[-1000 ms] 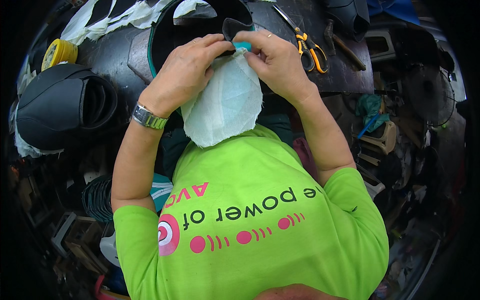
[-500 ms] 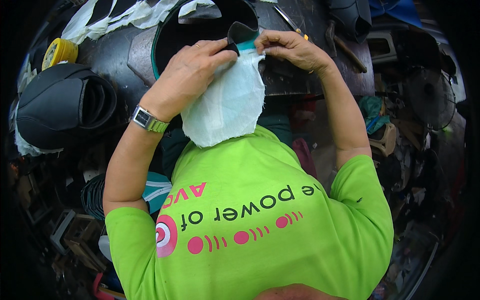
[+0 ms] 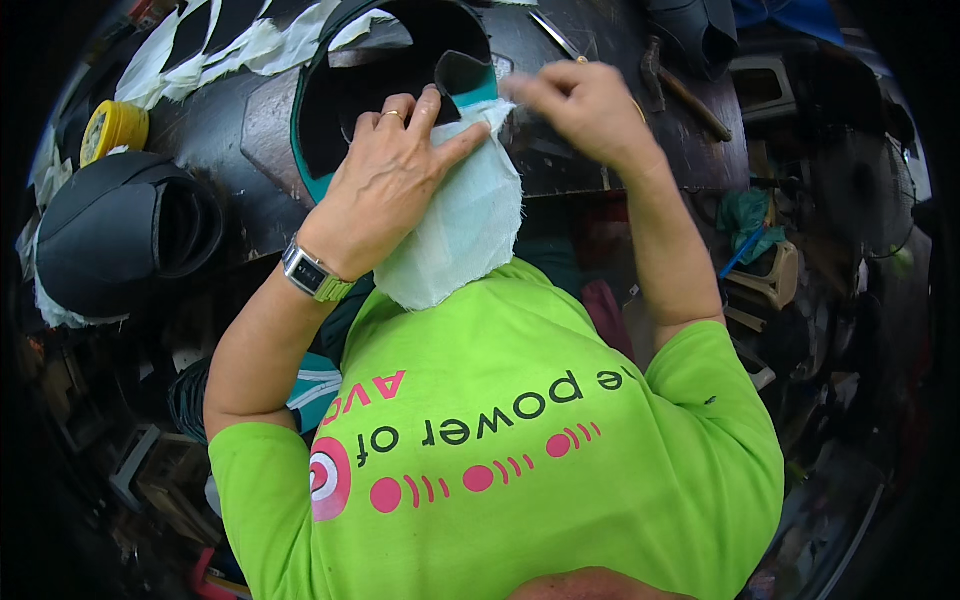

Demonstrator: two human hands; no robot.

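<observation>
A white, frayed-edged piece of cloth [image 3: 465,220] hangs over the table's near edge, down to my green shirt. Its upper end lies against a black sheet with a teal underside [image 3: 302,125], which curls up in a loop on the table. My left hand [image 3: 400,175] rests on the black sheet and the cloth's upper part, fingers apart and thumb stretched across the cloth. To the right of the cloth's top corner, my right hand [image 3: 590,110] is raised off it. Its fingertips are smeared by motion, so whether they hold anything cannot be seen.
A rolled black sheet [image 3: 120,220] and a yellow tub [image 3: 115,132] stand at the left. White cloth strips [image 3: 200,60] lie along the back left. A hammer [image 3: 690,95] and a pointed metal tool [image 3: 555,35] lie at the right of the dark table [image 3: 590,165].
My right hand has come off the cloth's top corner and is moving. My left hand has spread its fingers and shifted slightly. The black sheet has moved a little to the left.
</observation>
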